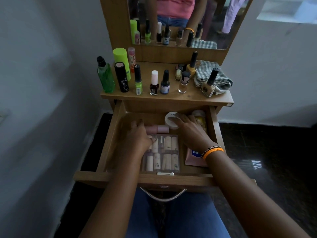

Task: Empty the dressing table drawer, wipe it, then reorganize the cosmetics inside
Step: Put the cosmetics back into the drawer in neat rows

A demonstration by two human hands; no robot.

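Drawer [109,143], pulled out toward my lap: one clear case [163,154] near the front, holding two rows of small pale bottles lying side by side; one pink bottle [158,129] lying on its side just behind the case; one white jar [172,120] at the back; one yellowish bottle [199,120] in the back right corner; one pink tube [194,157] flat along the right side, partly under my wrist. Tabletop [171,97] above the drawer: green bottle [105,77], black stick [121,77], lime tube [122,62], a row of nail polishes [154,83], and a folded checked cloth [212,78] at the right. My left hand [137,137], blurred, lies palm down over the case's left end, fingers reaching to the pink bottle; whether it has hold of anything I cannot tell. My right hand [190,129] reaches to the back, fingers curved around the white jar, gripping it.
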